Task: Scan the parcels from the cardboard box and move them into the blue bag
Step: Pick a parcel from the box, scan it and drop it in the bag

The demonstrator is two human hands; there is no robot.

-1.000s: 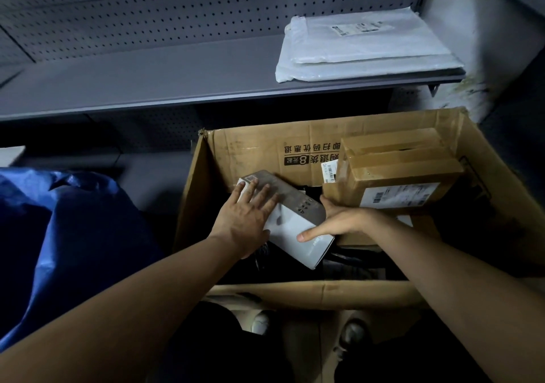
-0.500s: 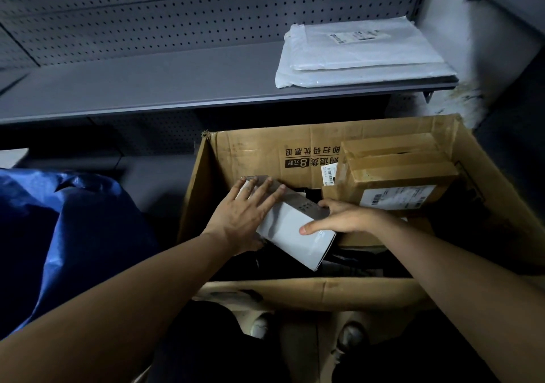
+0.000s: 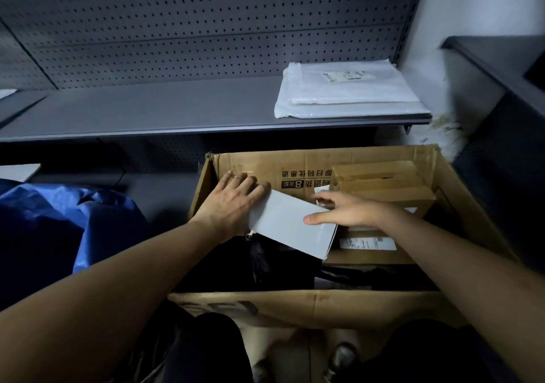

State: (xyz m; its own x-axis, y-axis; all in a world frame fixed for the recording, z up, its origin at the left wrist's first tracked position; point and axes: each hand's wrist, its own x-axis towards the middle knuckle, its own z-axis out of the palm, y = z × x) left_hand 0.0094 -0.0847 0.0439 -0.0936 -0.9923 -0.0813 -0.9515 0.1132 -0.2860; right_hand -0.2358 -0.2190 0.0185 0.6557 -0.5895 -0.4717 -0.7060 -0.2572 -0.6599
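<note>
Cardboard box [image 3: 295, 304]: grey parcel [image 3: 290, 227] between left hand [image 3: 230, 205], right hand [image 3: 351, 211].

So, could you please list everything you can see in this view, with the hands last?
cardboard box: one, brown, open, centre, below the shelf
white parcel: one, white-grey, tilted over the box's contents, between both hands
brown parcels: stacked, count unclear, brown, far right corner of the box
flat parcel: one, brown with a white label, in the box, nearer than the stack
dark bags: count unclear, black, left half of the box
blue bag: one, blue, left of the box
mailers: two stacked, white, right end of the shelf
shelf: one, grey, behind the box
pegboard: one, grey, behind the shelf
left hand: straight fingers on the white parcel's left end
right hand: thumb on the parcel's face, fingers behind its far edge
</note>
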